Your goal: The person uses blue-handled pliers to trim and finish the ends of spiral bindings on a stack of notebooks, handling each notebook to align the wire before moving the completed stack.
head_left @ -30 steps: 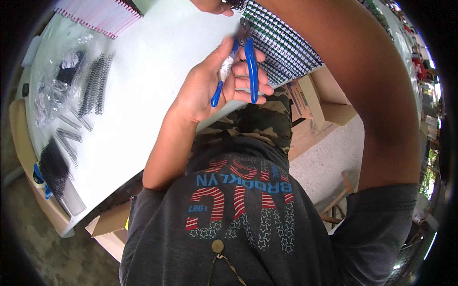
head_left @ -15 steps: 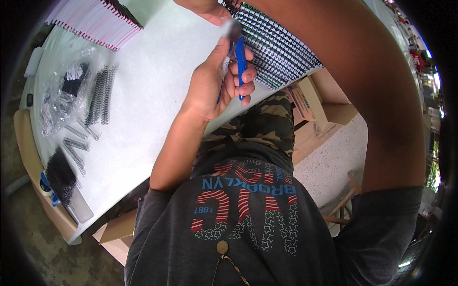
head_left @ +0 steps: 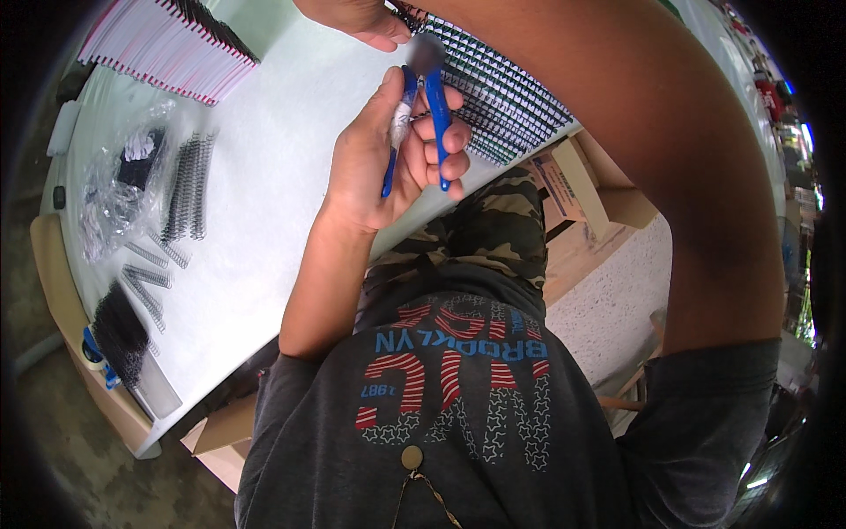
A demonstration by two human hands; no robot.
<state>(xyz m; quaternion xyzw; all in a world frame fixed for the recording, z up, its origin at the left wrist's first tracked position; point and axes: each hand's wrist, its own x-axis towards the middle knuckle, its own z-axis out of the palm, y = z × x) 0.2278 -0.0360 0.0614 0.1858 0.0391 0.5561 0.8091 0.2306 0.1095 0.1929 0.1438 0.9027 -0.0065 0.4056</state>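
My left hand point(head_left: 374, 167) is wrapped around blue-handled pliers point(head_left: 438, 132), whose handles stand apart. White wrapping covers part of one handle. A blur hides the pliers' head, which lies near the end of a stack of spiral-bound books point(head_left: 502, 93) with dark coils along their edges. Reaching across from the right, my right hand point(head_left: 357, 22) is at the top edge beside that stack's near-left corner. Its visible fingers are curled together; what they hold, if anything, is hidden.
More coil-bound books point(head_left: 172, 53) stand at the far left of the white table point(head_left: 273, 176). Loose wire coils point(head_left: 188, 189), a clear plastic bag point(head_left: 123, 198) and a dark bundle of coils point(head_left: 122, 331) lie along the left side. Cardboard boxes point(head_left: 582, 189) sit below the right edge.
The pliers' handles have spread wider in my left hand, which has shifted slightly left. My right hand has also moved a little left, away from the pliers' head.
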